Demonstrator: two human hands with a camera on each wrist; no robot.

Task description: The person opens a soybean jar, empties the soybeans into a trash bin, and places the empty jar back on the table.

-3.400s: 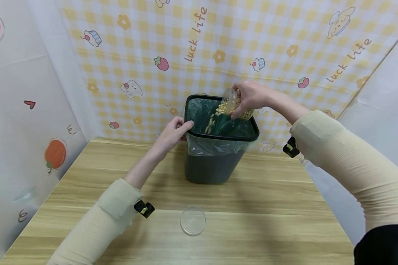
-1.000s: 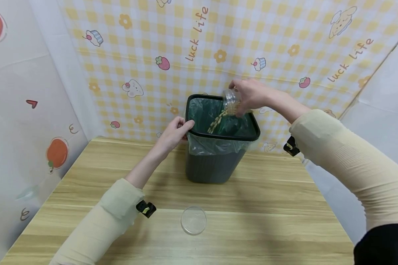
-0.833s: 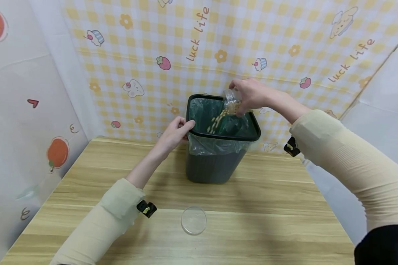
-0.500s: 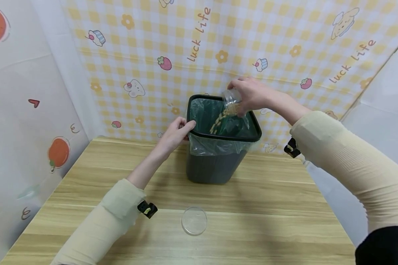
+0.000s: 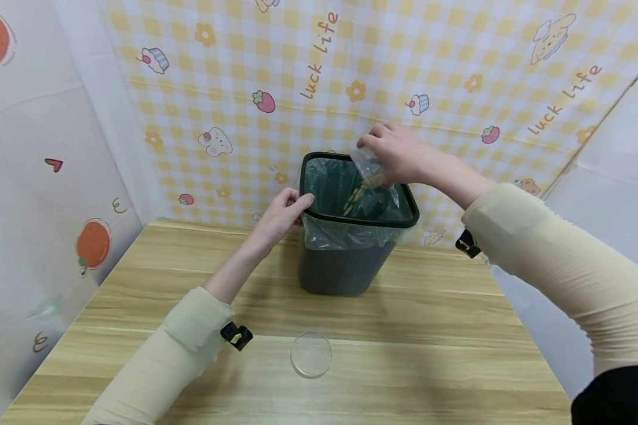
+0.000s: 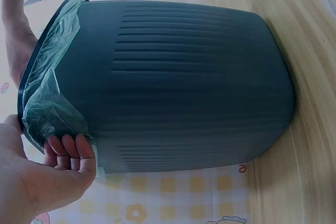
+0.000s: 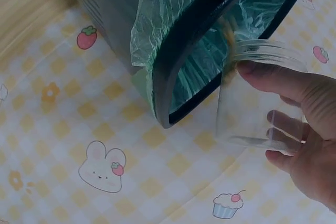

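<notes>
A dark trash can with a black rim and a translucent green bag liner stands at the back of the table. My left hand grips its rim at the left corner, thumb on top and fingers curled beneath against the liner. Over the opening, my right hand holds a clear plastic jar, tilted mouth-down toward the can. A thin stream of yellowish beans falls from the jar's mouth into the can. In the right wrist view the jar looks nearly empty, with a few blurred beans near its mouth.
A clear round lid lies on the wooden table, in front of the can. Behind the can hangs a yellow checked cloth. White sheets hang at the left and right sides.
The right hand has tipped the jar further and shifted slightly left. The jar held many beans earlier and now holds few; the falling stream has thinned. The left hand stays on the rim.
</notes>
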